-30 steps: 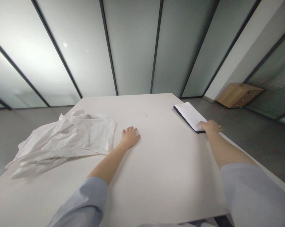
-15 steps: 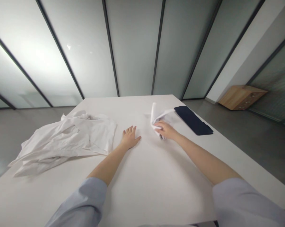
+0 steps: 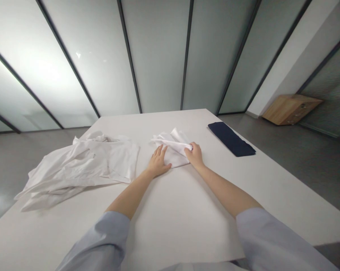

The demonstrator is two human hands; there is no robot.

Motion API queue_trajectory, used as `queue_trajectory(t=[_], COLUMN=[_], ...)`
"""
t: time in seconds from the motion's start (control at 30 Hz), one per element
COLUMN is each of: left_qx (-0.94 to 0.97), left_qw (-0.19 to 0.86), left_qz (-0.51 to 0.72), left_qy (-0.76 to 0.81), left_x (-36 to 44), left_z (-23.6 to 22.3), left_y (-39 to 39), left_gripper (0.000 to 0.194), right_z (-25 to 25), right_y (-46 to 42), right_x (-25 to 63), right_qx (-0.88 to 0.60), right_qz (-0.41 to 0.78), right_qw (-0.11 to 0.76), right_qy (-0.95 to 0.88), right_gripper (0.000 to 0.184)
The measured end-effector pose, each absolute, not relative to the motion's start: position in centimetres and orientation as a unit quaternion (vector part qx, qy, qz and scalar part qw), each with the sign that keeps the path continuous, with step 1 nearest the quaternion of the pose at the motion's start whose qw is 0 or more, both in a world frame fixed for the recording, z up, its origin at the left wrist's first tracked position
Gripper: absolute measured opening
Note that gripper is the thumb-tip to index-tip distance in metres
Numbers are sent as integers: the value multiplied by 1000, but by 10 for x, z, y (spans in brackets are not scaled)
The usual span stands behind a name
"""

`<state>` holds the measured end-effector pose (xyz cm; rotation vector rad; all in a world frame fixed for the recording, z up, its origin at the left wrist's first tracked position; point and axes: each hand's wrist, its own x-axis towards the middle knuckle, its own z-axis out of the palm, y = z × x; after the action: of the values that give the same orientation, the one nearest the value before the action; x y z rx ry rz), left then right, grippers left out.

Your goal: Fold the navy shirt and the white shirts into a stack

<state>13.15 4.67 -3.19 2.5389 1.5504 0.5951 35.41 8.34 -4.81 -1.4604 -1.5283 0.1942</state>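
Observation:
A small white cloth (image 3: 177,153), partly folded over and rumpled, lies in the middle of the white table (image 3: 170,210). My right hand (image 3: 195,154) pinches its right edge, thumb and fingers closed on the fabric. At the cloth's left side, my left hand (image 3: 158,162) rests with the fingers stretched out, their tips on the fabric. What exact kind of cloth it is, I cannot tell.
A crumpled pile of white fabric (image 3: 85,163) covers the table's left side, overhanging the edge. Folded dark navy cloth (image 3: 231,138) lies near the right edge. A wooden cabinet (image 3: 291,109) stands on the floor beyond, at the right.
My right hand has carried the white cloth leftward and laid it down by my left hand, where it spreads wider. My left hand has barely moved and now touches it.

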Motion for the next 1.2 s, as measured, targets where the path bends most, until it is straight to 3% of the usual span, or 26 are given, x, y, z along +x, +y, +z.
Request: queue_trajectory(t=[0.1, 0.23, 0.3, 0.47, 0.57, 0.67, 0.8, 1.0, 1.1, 1.2], left_qx=[874, 871, 846, 800, 825, 866, 844, 540, 320, 231], left_qw=[62, 64, 44, -6, -17, 3, 125, 516, 611, 595], left_qz=[143, 103, 111, 121, 119, 123, 183, 468, 601, 654], left_qy=[461, 477, 520, 588, 552, 485, 489, 473, 403, 406], left_x=[131, 128, 127, 127, 127, 129, 130, 120, 115, 105], left_z=[-30, -27, -24, -20, -23, -28, -34, -34, -29, -25], left_y=[48, 51, 51, 44, 39, 40, 50, 71, 83, 92], left_gripper=[57, 41, 35, 78, 75, 56, 36, 45, 44, 53], right_z=[-51, -52, -51, -47, -43, -38, -34, -35, -36, -38], right_y=[97, 105, 103, 87, 76, 69, 67, 74, 76, 77], right_x=[385, 412, 409, 378, 365, 360, 358, 367, 374, 375], right_qx=[-650, -663, -649, -557, -489, -459, -444, -534, -553, -550], right_qz=[100, 28, 18, 190, 257, 296, 294, 146, 67, 12], right_qw=[603, 646, 631, 475, 405, 421, 493, 607, 599, 507], right_qy=[-452, -377, -425, -654, -728, -724, -688, -570, -575, -664], right_gripper=[17, 27, 29, 20, 26, 30, 28, 29, 30, 24])
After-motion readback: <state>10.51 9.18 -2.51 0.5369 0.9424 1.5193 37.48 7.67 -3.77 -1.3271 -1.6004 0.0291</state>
